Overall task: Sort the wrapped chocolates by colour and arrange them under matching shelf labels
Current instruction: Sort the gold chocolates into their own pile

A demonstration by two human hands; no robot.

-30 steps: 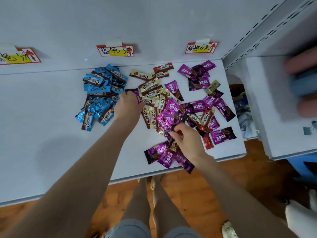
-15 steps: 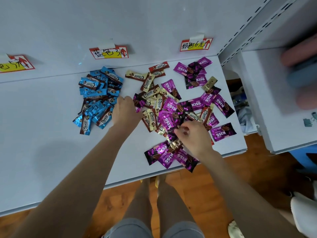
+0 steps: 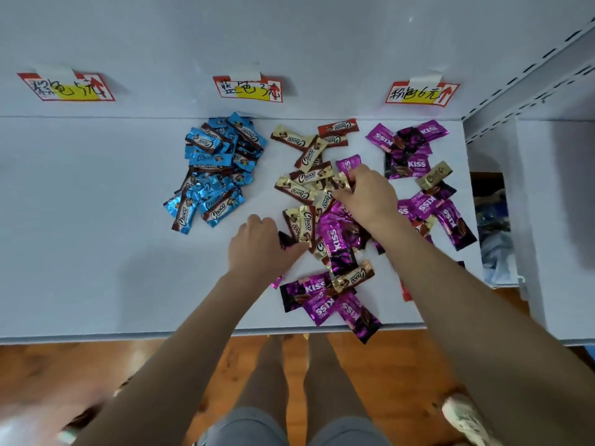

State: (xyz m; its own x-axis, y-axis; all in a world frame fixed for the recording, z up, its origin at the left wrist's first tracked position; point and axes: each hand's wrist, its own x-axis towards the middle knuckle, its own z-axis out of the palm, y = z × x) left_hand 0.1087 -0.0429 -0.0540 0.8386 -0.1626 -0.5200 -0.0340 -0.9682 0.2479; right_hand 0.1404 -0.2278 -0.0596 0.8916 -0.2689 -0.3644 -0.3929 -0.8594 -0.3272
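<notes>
Chocolates, long axes pointing every way, on a white shelf over a wood floor; right hand pinches a gold chocolate, left hand clutches a purple chocolate.

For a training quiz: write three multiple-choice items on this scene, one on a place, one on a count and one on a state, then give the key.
1. Under which label do the blue chocolates lie?
A. left
B. middle
C. right

2. How many labels show?
A. two
B. three
C. five

3. The heap at the hands is:
A. all blue
B. all red
C. mixed gold, purple and red

Key:
1 B: the blue chocolates sit below the middle label.
2 B: only the left label, the middle label and the right label show.
3 C: gold, purple and red wrappers lie jumbled beside the left hand and under the right hand.
</notes>
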